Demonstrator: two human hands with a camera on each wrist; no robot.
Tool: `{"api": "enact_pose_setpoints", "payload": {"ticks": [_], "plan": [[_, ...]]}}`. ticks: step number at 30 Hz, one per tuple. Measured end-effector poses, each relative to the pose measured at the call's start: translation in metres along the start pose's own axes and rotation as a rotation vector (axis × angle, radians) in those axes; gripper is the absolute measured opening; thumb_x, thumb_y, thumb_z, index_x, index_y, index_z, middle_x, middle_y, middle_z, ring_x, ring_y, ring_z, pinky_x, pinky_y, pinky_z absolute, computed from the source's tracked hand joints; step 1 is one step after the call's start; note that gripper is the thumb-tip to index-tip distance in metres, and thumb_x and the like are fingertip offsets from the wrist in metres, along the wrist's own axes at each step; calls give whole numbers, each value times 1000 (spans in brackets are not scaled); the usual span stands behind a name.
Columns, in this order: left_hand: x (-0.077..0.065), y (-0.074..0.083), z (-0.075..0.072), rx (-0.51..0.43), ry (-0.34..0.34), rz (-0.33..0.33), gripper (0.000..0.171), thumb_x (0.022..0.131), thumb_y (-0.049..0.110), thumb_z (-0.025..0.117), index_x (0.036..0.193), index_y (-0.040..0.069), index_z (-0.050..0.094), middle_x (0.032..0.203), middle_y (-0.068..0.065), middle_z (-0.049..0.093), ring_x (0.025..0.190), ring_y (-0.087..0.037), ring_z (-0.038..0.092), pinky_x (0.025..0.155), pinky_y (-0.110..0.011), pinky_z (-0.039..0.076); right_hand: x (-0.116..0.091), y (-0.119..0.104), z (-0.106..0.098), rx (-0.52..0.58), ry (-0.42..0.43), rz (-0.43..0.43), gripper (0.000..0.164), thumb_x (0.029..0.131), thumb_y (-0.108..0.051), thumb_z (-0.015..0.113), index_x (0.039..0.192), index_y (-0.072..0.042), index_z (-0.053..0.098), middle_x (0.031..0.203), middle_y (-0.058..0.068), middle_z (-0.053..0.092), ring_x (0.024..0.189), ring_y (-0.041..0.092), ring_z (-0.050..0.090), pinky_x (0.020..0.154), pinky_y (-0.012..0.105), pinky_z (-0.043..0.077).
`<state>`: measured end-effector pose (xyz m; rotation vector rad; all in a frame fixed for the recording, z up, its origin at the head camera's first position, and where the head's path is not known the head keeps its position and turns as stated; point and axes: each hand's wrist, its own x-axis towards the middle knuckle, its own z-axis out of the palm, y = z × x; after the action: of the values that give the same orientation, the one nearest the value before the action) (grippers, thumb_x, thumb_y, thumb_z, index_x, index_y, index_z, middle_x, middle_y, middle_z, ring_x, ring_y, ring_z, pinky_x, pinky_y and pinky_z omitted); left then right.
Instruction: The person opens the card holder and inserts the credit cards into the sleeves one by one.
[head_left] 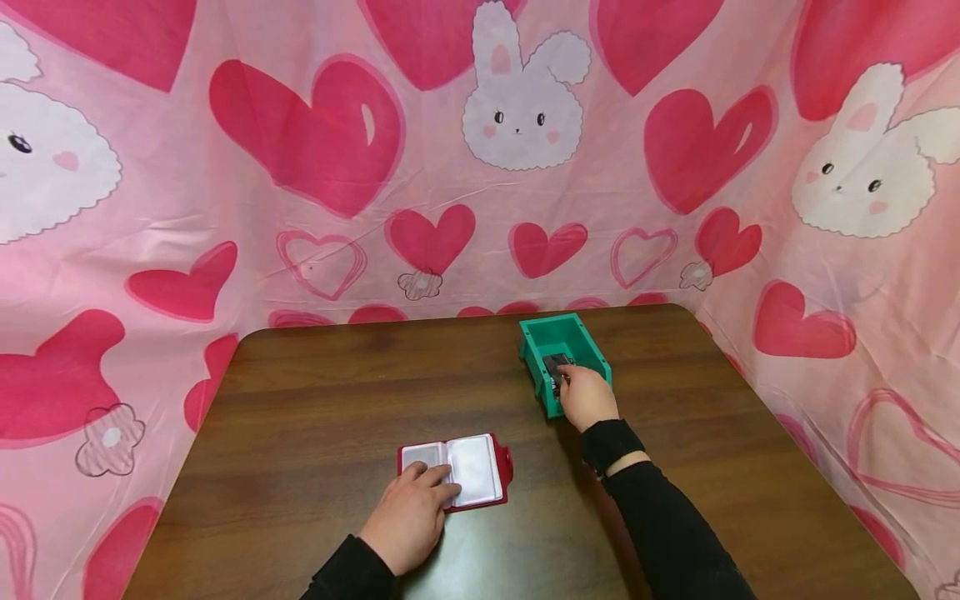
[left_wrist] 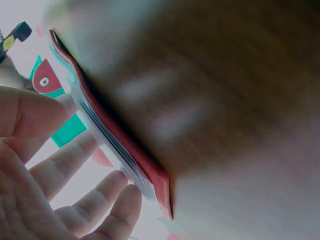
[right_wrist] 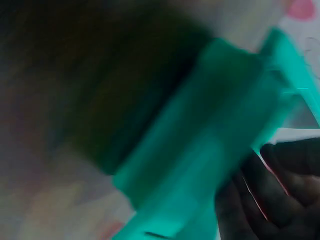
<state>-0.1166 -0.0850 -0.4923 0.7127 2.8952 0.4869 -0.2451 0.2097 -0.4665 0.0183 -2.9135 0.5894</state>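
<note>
A small red card holder [head_left: 504, 468] with clear sleeves lies open on the table. My left hand [head_left: 408, 512] rests its spread fingertips on the left sleeves and the fold; in the left wrist view the fingers [left_wrist: 65, 162] reach along the edge of the stacked sleeves [left_wrist: 107, 137]. Farther off to the right, my right hand [head_left: 590, 397] reaches over the near end of a green plastic bin [head_left: 564, 323]. Its fingers touch a small dark item [head_left: 557, 363] inside. Whether they pinch it is hidden. The right wrist view is dark and blurred, with the fingers behind the bin wall [right_wrist: 200, 130].
Both hands work over a brown wooden table [head_left: 315, 400] with rounded far corners. A pink cloth [head_left: 442, 183] with hearts and rabbits hangs behind it and along its sides. The holder's red snap flap [head_left: 507, 467] sticks out to the right.
</note>
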Motion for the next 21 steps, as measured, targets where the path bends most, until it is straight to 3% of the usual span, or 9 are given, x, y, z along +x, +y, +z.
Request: {"api": "enact_pose_setpoints", "payload": {"ticks": [5,11,21], "plan": [[0,0,-1,-1,0,0,30,90,28,59,118,23,68,131,-5,57,119,-33,46,98,-55,38,4,8,8,-99,-121,21,31,95,-20,55,120,-5,64,114,17,66,101,33,62,89,52,47],[1,0,-1,-6,-19,-9,31,90,29,59,119,23,68,132,-5,57,120,-33,45,99,-56,38,6,8,11,-95,-129,17,28,95,-23,54,115,-7,66,108,14,68,93,31,63,85,51,49],[1,-1,-2,-9,-17,-6,30,90,29,59,118,23,68,131,-5,57,119,-32,46,98,-55,39,16,11,11,-81,-91,52,36,90,-20,62,122,-1,61,114,19,62,102,34,59,90,51,47]]}}
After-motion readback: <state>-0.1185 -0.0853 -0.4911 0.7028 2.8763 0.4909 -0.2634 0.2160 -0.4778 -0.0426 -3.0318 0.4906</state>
